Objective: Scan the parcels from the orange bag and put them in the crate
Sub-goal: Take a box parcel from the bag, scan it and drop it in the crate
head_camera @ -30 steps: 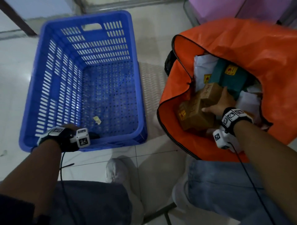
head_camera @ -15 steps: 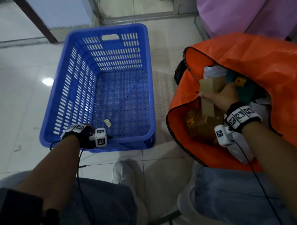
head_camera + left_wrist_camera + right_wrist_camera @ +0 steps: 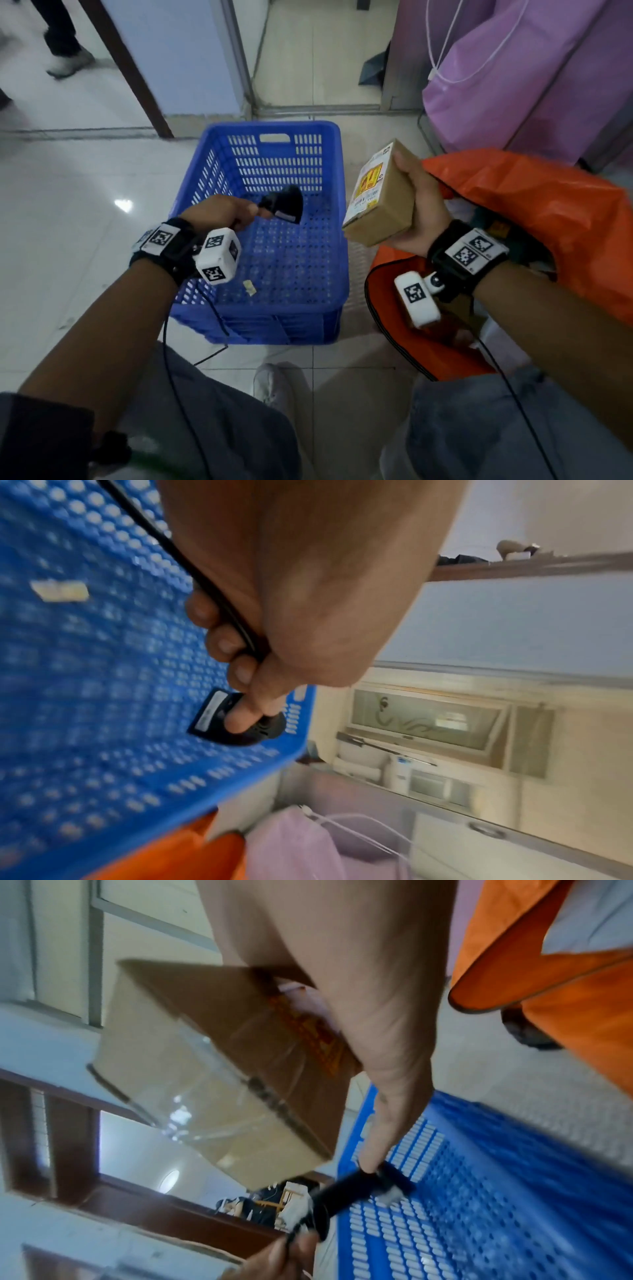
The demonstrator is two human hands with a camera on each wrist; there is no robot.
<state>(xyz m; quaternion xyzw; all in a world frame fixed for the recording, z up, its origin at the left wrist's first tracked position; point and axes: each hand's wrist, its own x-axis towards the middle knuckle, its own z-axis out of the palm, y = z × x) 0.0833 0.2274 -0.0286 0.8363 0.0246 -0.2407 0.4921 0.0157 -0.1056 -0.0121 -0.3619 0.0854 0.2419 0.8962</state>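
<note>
My right hand [image 3: 416,202] grips a brown cardboard parcel [image 3: 380,193] with a yellow and white label, held up between the blue crate [image 3: 260,308] and the orange bag [image 3: 534,219]. In the right wrist view the parcel [image 3: 212,1069] fills the middle under my palm. My left hand [image 3: 222,214] grips a black handheld scanner [image 3: 284,205] above the crate, its head turned toward the parcel's label. The left wrist view shows my fingers [image 3: 236,669] curled round the scanner [image 3: 232,723] and its cable. More parcels lie inside the bag, mostly hidden by my right arm.
A small scrap of paper [image 3: 249,287] lies on the crate's floor. A purple bag [image 3: 534,68] stands behind the orange one. A brown door frame [image 3: 133,75] and pale wall rise behind the crate. My knees and a white shoe [image 3: 270,383] are below, on tiled floor.
My right hand has lifted a brown parcel out of the orange bag and up beside the crate. My left hand has risen from the crate's near rim with the scanner.
</note>
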